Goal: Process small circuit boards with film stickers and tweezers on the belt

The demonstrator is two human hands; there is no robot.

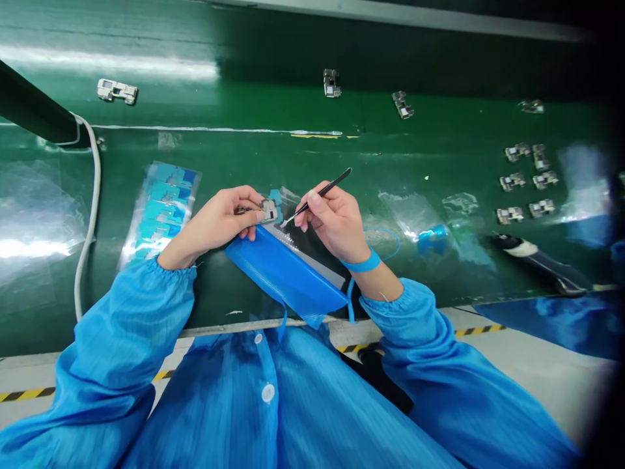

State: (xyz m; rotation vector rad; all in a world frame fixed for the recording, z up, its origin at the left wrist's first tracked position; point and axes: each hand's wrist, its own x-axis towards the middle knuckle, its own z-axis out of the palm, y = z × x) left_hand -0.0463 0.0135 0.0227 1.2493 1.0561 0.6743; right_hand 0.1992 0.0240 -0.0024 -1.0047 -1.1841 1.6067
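My left hand pinches a small metal-and-white component between thumb and fingers. Close beside it, my right hand grips black tweezers, their tips pointing down and left toward a clear film strip. A blue sheet lies under both hands, along the near side of that strip. Teal die-cut pieces show just behind the component. Whether the tweezer tips hold anything is too small to tell. A blue band circles my right wrist.
A clear sheet of teal stickers lies at left, near a white cable. Similar components sit in a group at right; others are spread along the back. A dark-handled tool rests at right, past film scraps.
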